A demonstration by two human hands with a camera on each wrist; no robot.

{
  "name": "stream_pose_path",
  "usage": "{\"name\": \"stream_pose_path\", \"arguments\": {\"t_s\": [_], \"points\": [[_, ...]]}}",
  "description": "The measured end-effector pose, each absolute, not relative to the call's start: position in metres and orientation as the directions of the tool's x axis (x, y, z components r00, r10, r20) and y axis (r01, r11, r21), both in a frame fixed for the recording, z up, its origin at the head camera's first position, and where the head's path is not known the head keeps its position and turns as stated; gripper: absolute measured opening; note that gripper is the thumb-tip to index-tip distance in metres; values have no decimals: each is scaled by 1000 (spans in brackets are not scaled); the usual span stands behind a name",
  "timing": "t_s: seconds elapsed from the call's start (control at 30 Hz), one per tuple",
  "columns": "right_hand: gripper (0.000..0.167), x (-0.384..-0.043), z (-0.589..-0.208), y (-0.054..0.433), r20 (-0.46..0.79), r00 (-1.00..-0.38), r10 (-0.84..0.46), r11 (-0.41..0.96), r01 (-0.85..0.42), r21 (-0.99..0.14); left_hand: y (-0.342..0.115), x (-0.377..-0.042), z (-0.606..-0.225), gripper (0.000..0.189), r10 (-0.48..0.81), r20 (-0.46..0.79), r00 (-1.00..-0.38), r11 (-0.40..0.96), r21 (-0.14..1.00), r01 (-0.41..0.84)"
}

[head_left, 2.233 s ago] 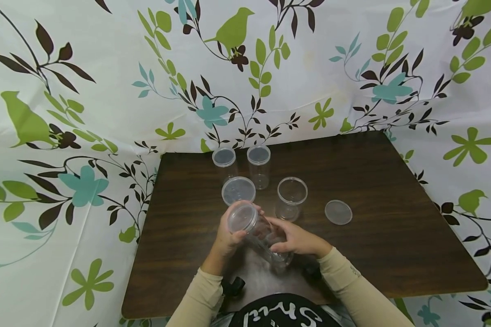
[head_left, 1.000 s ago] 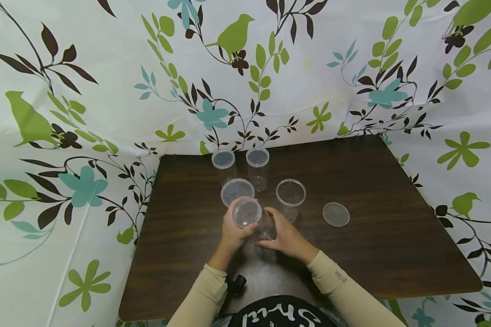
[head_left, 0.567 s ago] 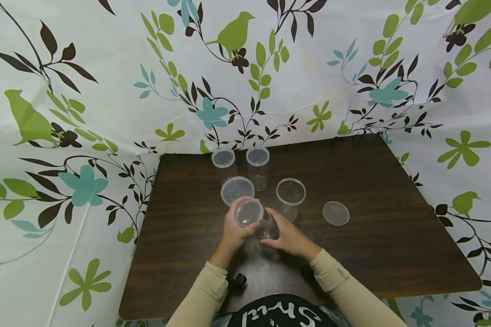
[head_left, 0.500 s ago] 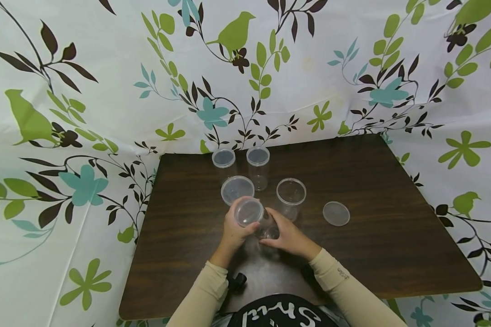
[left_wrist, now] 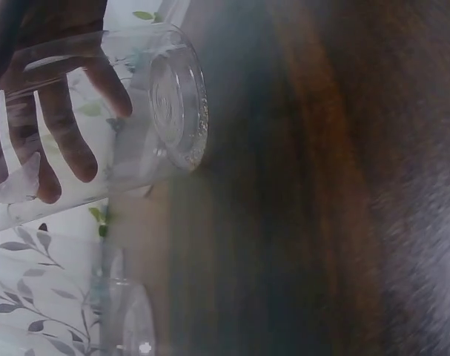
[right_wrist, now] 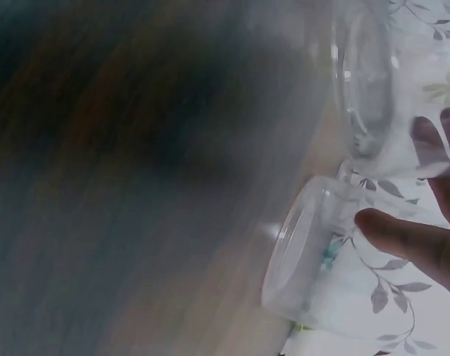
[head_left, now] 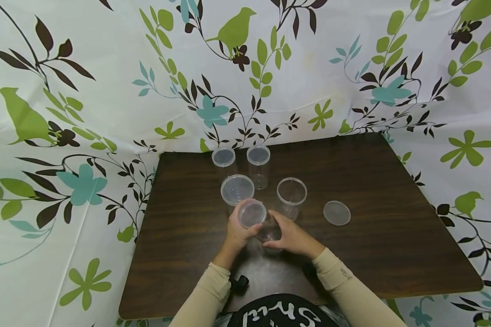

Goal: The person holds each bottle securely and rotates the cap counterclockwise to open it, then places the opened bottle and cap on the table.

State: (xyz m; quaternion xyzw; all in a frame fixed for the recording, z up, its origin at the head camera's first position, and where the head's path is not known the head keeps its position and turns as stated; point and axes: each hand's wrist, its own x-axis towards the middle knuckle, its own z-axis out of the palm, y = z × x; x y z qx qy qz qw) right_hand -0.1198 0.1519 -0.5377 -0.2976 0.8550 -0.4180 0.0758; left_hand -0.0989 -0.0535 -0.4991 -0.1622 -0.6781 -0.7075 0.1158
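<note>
Both hands grasp a lidded clear jar (head_left: 258,221) near the table's (head_left: 393,236) front edge: left hand (head_left: 239,229) curled round its top, right hand (head_left: 290,236) round its base. Whether the base touches the wood seems unclear. Open tabletop lies rightward beyond a loose lid (head_left: 337,213).

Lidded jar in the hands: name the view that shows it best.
The head view: the lidded jar shows whole, tilted, held by the left hand and right hand. The left wrist view shows mainly its base and wall; the right wrist view is blurred.
</note>
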Motion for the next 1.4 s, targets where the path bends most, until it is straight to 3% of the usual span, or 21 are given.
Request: {"name": "stream_pose_path", "arguments": {"t_s": [0.47, 0.77, 1.03, 1.23, 1.4], "points": [[88, -134, -540, 157, 86, -803, -589, 476, -431, -766, -50, -111, -509, 89, 31, 375, -926, -47, 926, 373], [87, -155, -550, 153, 155, -783, -602, 424, -479, -769, -54, -126, -506, 73, -4, 348, -938, -7, 938, 348], [88, -172, -554, 148, 125, -795, -594, 428, -443, -788, -59, -137, -503, 94, -22, 330, -944, 75, 942, 327], [87, -185, -554, 148, 113, -803, -585, 444, -433, -785, -60, -147, -500, 69, -28, 310, -950, 69, 949, 308], [85, -198, -555, 147, 126, -812, -570, 452, -439, -777, -59, -158, -500, 65, -57, 285, -957, 64, 958, 281]]}}
